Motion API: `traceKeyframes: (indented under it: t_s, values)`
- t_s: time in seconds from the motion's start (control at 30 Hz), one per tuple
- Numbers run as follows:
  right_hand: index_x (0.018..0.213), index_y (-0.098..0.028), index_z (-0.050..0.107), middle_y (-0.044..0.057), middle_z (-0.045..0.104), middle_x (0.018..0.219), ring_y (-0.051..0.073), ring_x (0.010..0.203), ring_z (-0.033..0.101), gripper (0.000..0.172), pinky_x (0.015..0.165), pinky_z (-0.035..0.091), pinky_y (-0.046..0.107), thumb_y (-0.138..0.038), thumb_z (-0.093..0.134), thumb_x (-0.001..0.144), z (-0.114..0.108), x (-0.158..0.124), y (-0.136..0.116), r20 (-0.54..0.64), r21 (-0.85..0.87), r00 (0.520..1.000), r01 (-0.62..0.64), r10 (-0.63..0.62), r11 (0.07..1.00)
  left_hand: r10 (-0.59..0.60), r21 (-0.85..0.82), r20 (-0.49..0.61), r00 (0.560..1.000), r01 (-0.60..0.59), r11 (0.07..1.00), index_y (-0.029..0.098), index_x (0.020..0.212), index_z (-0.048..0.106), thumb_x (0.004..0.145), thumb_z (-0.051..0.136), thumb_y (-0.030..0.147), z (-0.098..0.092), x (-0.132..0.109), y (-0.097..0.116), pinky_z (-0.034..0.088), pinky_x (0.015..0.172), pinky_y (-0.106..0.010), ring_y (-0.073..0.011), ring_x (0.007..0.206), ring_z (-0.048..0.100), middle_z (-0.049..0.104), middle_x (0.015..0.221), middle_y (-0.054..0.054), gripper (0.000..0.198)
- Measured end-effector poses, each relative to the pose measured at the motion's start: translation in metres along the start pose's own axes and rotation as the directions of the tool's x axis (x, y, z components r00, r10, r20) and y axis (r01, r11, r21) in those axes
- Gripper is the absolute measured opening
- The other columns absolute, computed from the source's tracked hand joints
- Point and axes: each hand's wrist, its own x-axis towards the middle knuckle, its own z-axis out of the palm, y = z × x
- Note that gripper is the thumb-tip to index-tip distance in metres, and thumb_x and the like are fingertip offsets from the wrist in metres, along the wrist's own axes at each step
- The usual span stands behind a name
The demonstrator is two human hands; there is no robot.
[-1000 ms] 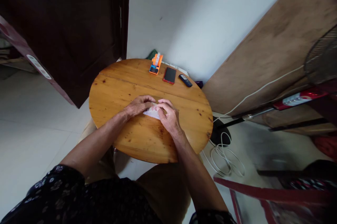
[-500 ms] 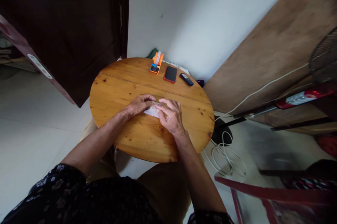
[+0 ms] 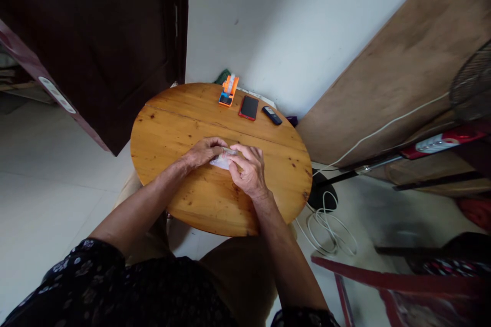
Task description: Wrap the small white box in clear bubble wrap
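Observation:
A small whitish piece with faint reddish marks (image 3: 221,161), paper or thin plastic, lies low over the middle of the wooden table (image 3: 184,135). My left hand (image 3: 205,152) is closed on its left and far edge, thumb towards the near side. On the opposite side, my right hand (image 3: 250,167) pinches the right edge between thumb and fingers. Fingers cover much of the outline, so its exact kind cannot be made out.
Along the table's far side stand an orange and blue tape dispenser (image 3: 228,90), a red-edged smartphone (image 3: 248,107) and a small dark handset (image 3: 272,115). A coiled white cable (image 3: 326,227) lies on the floor to the right, near a red chair frame (image 3: 379,278).
Both hands stay in almost the same place on the whitish piece. A little more of its reddish-marked surface shows between the fingers, and the view has shifted very slightly.

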Motion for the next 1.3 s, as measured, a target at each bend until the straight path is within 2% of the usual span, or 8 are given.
traceKeyframes:
  t_s: [0.27, 0.53, 0.73, 0.9, 1.0, 1.1, 1.2, 1.3]
  values:
    - [0.092, -0.024, 0.075, 0.007, 0.07, 0.12, 0.024, 0.105, 0.063, 0.022, 0.092, 0.042, 0.042, -0.022, 0.054, 0.086, -0.001, 0.0, -0.001, -0.029, -0.032, 0.999, 0.042, -0.043, 0.999, 0.001, 0.039, -0.006, 1.0, -0.001, 0.999, 0.017, 0.089, 0.068, 0.074, 0.065, 0.032, 0.0, -0.001, 0.003, 0.04, 0.061, -0.023, -0.0106, 0.065, 0.051, 0.063, 0.074, 0.002, 0.021]
    - [0.092, -0.024, 0.075, 0.008, 0.069, 0.122, 0.026, 0.107, 0.062, 0.021, 0.092, 0.041, 0.043, -0.024, 0.055, 0.087, -0.002, 0.0, -0.003, 0.002, -0.02, 1.0, 0.013, -0.013, 1.0, 0.024, 0.063, 0.007, 1.0, -0.024, 0.998, 0.016, 0.087, 0.068, 0.07, 0.075, 0.048, 0.002, -0.004, 0.005, 0.039, 0.06, -0.024, -0.0109, 0.066, 0.05, 0.061, 0.074, 0.001, 0.037]
    - [0.091, -0.024, 0.076, 0.006, 0.069, 0.121, 0.025, 0.107, 0.062, 0.019, 0.093, 0.042, 0.043, -0.023, 0.057, 0.086, -0.001, -0.001, -0.002, -0.028, -0.024, 0.998, 0.05, -0.051, 0.998, 0.047, 0.088, 0.007, 0.999, -0.048, 0.995, 0.015, 0.088, 0.066, 0.071, 0.075, 0.043, 0.001, 0.003, -0.003, 0.039, 0.061, -0.023, -0.0102, 0.066, 0.049, 0.058, 0.073, 0.002, 0.034]
    - [0.084, -0.024, 0.074, 0.006, 0.071, 0.117, 0.025, 0.102, 0.065, 0.014, 0.092, 0.046, 0.043, -0.022, 0.061, 0.085, 0.0, -0.001, -0.001, -0.12, 0.095, 0.991, 0.076, -0.065, 0.993, 0.044, 0.058, -0.029, 0.999, -0.042, 0.997, 0.016, 0.102, 0.065, 0.069, 0.075, 0.035, 0.002, 0.005, -0.008, 0.041, 0.064, -0.023, -0.0108, 0.07, 0.052, 0.06, 0.08, 0.002, 0.039]
    - [0.075, -0.023, 0.07, 0.006, 0.073, 0.109, 0.023, 0.099, 0.067, 0.017, 0.091, 0.05, 0.042, -0.024, 0.06, 0.088, -0.001, -0.001, -0.001, -0.243, 0.227, 0.968, -0.001, 0.058, 0.974, 0.051, 0.027, -0.046, 0.998, -0.05, 0.998, 0.017, 0.116, 0.062, 0.068, 0.076, 0.03, 0.003, 0.006, -0.011, 0.044, 0.068, -0.025, -0.0123, 0.077, 0.056, 0.064, 0.09, -0.001, 0.052]
    - [0.075, -0.023, 0.069, 0.006, 0.074, 0.102, 0.023, 0.098, 0.069, 0.019, 0.092, 0.053, 0.042, -0.027, 0.058, 0.09, -0.001, -0.001, 0.003, -0.324, 0.347, 0.909, -0.143, 0.261, 0.927, 0.05, -0.011, -0.068, 0.996, -0.051, 0.999, 0.018, 0.121, 0.06, 0.067, 0.075, 0.024, 0.004, 0.007, -0.012, 0.046, 0.071, -0.025, -0.0136, 0.083, 0.059, 0.066, 0.103, -0.004, 0.057]
    - [0.075, -0.023, 0.068, 0.006, 0.074, 0.099, 0.023, 0.097, 0.069, 0.018, 0.092, 0.054, 0.042, -0.027, 0.058, 0.089, 0.0, -0.001, 0.008, -0.34, 0.415, 0.866, -0.213, 0.368, 0.884, 0.019, -0.072, -0.109, 0.994, -0.027, 0.997, 0.018, 0.119, 0.062, 0.068, 0.072, 0.023, 0.003, 0.008, -0.013, 0.047, 0.07, -0.025, -0.0133, 0.083, 0.061, 0.067, 0.108, -0.006, 0.052]
    - [0.073, -0.022, 0.067, 0.006, 0.073, 0.099, 0.022, 0.097, 0.069, 0.017, 0.093, 0.054, 0.042, -0.027, 0.059, 0.088, 0.002, -0.001, 0.011, -0.324, 0.441, 0.856, -0.239, 0.402, 0.865, -0.006, -0.15, -0.171, 0.985, -0.02, 0.988, 0.016, 0.109, 0.065, 0.067, 0.07, 0.02, 0.0, 0.01, -0.013, 0.049, 0.072, -0.026, -0.0134, 0.08, 0.062, 0.069, 0.1, -0.004, 0.043]
